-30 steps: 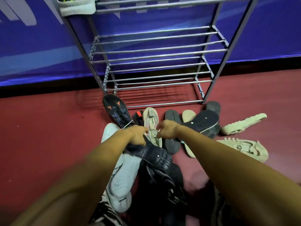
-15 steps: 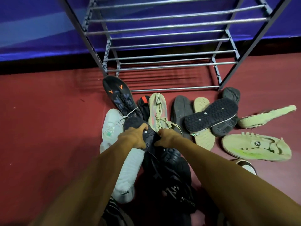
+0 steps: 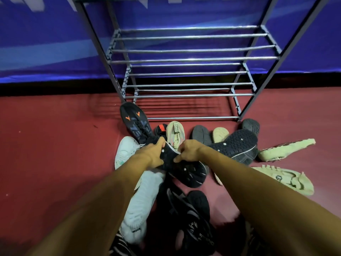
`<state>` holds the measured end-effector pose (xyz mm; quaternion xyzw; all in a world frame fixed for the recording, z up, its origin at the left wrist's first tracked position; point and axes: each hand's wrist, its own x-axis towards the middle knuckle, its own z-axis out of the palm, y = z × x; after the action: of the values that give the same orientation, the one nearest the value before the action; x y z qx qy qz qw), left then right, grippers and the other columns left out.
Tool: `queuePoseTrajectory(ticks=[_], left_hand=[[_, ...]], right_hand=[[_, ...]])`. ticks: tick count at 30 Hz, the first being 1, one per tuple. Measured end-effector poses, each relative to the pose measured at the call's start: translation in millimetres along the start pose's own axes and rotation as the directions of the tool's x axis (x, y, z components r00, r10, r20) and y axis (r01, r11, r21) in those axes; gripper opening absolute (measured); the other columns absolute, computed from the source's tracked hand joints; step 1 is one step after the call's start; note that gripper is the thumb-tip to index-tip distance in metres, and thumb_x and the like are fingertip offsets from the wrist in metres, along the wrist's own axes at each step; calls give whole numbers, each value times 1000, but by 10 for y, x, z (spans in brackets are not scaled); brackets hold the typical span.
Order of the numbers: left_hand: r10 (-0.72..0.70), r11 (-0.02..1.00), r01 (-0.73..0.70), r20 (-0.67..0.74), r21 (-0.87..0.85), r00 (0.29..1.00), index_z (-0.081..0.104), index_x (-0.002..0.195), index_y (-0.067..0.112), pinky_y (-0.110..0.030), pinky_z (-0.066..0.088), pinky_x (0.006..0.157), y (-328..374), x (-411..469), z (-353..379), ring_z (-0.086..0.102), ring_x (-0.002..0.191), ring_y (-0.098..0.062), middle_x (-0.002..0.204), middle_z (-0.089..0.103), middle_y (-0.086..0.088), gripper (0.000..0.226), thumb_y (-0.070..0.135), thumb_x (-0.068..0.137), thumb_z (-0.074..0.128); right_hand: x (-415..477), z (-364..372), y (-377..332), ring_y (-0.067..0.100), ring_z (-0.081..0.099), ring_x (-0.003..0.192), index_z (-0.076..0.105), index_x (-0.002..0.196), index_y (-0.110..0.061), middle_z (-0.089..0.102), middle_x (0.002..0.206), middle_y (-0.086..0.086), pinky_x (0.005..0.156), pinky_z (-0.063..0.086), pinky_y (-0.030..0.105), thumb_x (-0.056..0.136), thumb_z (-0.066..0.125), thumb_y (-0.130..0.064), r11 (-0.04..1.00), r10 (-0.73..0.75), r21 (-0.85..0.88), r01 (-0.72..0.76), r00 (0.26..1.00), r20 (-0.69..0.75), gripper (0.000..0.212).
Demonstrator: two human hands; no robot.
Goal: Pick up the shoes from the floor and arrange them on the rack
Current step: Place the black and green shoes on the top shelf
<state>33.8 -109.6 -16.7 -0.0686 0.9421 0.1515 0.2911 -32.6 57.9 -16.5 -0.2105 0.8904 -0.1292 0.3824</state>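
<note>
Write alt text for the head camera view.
Both hands, left hand and right hand, grip a black shoe sole-up above a pile of shoes on a red floor. A metal rack stands behind, its lower shelves bare.

This looks like an indoor sports hall or court rather than a home: a dark red floor (image 3: 46,154) of smooth court-type material, a blue printed banner (image 3: 46,43) along the wall with blurred white lettering, and a bare metal shoe rack (image 3: 184,60) standing before scattered trainers (image 3: 238,145).
</note>
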Motion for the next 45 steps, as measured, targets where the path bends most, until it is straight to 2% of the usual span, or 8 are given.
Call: queuePoseTrajectory(ticks=[12, 16, 20, 24, 26, 32, 38, 45], left_hand=[[77, 992, -51, -247, 113, 966, 22, 110, 31, -50, 53, 85, 440, -708, -1531, 60, 93, -34, 104, 54, -7, 64, 42, 76, 75], [99, 992, -62, -383, 107, 918, 24, 110, 31, -49, 52, 85, 494, -960, -2019, 59, 94, -33, 110, 52, -10, 59, 42, 80, 73], [102, 988, -145, -502, -47, 859, 25, 112, 33, -51, 50, 89, 421, -1091, -2285, 58, 97, -35, 113, 49, -11, 64, 42, 76, 77], [16, 943, -221, -631, -247, 776, 22, 132, 30, -42, 49, 93, 236, -1130, -2354, 56, 109, -34, 127, 48, -14, 80, 43, 77, 79], [-41, 921, -212, -624, -327, 781, 25, 137, 26, -36, 45, 82, 133, -1161, -2406, 57, 109, -34, 122, 54, -18, 81, 43, 78, 79], [-33, 966, -126, -588, -226, 808, 46, 102, 29, -33, 45, 72, -16, -1169, -2385, 58, 92, -25, 104, 58, -7, 48, 46, 73, 80], [-13, 995, -50, -621, -85, 784, 52, 111, 35, -43, 54, 78, -5, -1150, -2373, 61, 91, -30, 100, 61, -2, 42, 54, 78, 69], [31, 997, -72, -786, -17, 618, 52, 92, 35, -36, 44, 66, 220, -1254, -2371, 59, 80, -31, 87, 57, 0, 16, 51, 89, 56]], right_hand=[[-1118, -1369, -674, 19, 55, 83, 72, 87, -17, 61, 85, 2, 71, 38, 25, 86, 69, -45, 977, -151, -184, 108, 959, -238, 28], [-1454, -1786, -877, 19, 52, 76, 51, 60, -21, 55, 72, -1, 65, 36, 25, 84, 71, -46, 955, -208, -275, 109, 908, -363, 40], [-1633, -2011, -958, 18, 42, 62, 44, 58, -16, 45, 59, -3, 51, 31, 28, 83, 73, -43, 946, -286, -277, 169, 836, -467, 47], [-1654, -2090, -899, 24, 43, 67, 47, 66, -13, 47, 64, 1, 59, 33, 34, 82, 74, -38, 923, -356, -324, 209, 784, -509, 40], [-1638, -2133, -908, 26, 50, 75, 55, 75, -12, 56, 75, 3, 66, 39, 35, 80, 76, -34, 910, -380, -364, 199, 753, -538, 31], [-1622, -2247, -1068, 29, 51, 98, 68, 95, -22, 65, 98, 1, 78, 41, 35, 75, 75, -27, 861, -458, -497, 106, 584, -670, 22], [-1647, -2210, -1222, 28, 45, 107, 69, 113, -24, 59, 113, 1, 84, 32, 36, 82, 64, -15, 825, -528, -565, -4, 351, -774, 33], [-1585, -2213, -1376, 28, 49, 98, 59, 113, -10, 47, 119, 13, 73, 49, 38, 78, 69, 1, 903, -429, -429, 5, 17, -903, 37]])
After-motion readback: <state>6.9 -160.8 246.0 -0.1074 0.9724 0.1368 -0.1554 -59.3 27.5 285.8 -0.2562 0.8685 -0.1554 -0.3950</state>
